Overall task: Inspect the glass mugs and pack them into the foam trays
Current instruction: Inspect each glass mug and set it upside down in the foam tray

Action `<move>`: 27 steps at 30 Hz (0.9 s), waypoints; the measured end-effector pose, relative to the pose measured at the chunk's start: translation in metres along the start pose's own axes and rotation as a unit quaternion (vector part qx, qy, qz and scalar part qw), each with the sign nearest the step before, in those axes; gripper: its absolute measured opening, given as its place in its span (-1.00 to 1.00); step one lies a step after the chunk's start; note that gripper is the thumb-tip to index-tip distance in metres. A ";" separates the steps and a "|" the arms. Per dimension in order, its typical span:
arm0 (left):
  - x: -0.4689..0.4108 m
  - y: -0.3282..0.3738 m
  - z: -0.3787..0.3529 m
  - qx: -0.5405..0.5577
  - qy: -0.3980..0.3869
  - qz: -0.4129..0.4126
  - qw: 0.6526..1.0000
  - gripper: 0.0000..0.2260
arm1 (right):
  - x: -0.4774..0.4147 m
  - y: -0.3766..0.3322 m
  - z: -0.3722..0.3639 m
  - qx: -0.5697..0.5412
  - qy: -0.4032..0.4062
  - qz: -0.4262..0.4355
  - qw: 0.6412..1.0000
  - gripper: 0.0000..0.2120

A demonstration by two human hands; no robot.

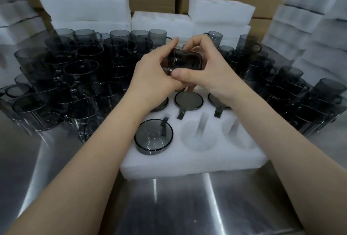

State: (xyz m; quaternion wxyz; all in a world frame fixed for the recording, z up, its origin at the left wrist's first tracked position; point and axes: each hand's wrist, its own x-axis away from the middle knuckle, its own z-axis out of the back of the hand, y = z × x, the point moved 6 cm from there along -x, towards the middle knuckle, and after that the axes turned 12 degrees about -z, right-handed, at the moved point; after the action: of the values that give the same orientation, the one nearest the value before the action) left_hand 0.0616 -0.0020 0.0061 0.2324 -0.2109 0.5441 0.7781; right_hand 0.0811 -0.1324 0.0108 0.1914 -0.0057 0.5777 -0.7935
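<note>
Inspection step. Left hand (150, 73) and right hand (204, 73) both curl fingers and thumb round one smoky glass mug (185, 62), held on its side above the back of the foam tray (187, 163). Tray sits on the steel bench (187, 206). Four slots look filled; front middle slot (195, 137) and front right slot (238, 135) are empty. Judged next: if sound, turn the mug and line its handle with a slot's groove, then seat it. Unpacked mugs (75, 77) crowd both sides.
</note>
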 end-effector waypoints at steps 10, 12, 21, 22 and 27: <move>-0.001 0.003 0.001 0.042 -0.008 -0.044 0.998 -0.39 | 0.004 -0.011 -0.001 -0.019 0.055 0.022 0.998 -0.83; -0.001 0.006 -0.001 0.044 -0.021 -0.065 0.997 -0.42 | 0.003 -0.010 0.002 -0.051 0.070 0.007 0.996 -0.81; 0.002 0.011 -0.008 -0.037 -0.066 -0.101 0.992 -0.27 | -0.004 0.004 0.006 -0.250 0.016 -0.075 0.965 -0.83; 0.002 0.011 -0.008 -0.068 -0.068 -0.106 0.990 -0.25 | -0.004 0.005 0.006 -0.273 0.008 -0.074 0.959 -0.92; 0.001 0.011 -0.003 -0.104 -0.008 -0.080 0.991 -0.15 | -0.005 0.004 -0.007 -0.331 -0.057 -0.105 0.936 -0.55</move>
State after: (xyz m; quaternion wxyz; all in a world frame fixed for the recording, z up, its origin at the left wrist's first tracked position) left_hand 0.0545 -0.0076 0.0130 0.2750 -0.2703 0.4393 0.8113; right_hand 0.0848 -0.1253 0.0057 0.1267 -0.1751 0.7916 -0.5715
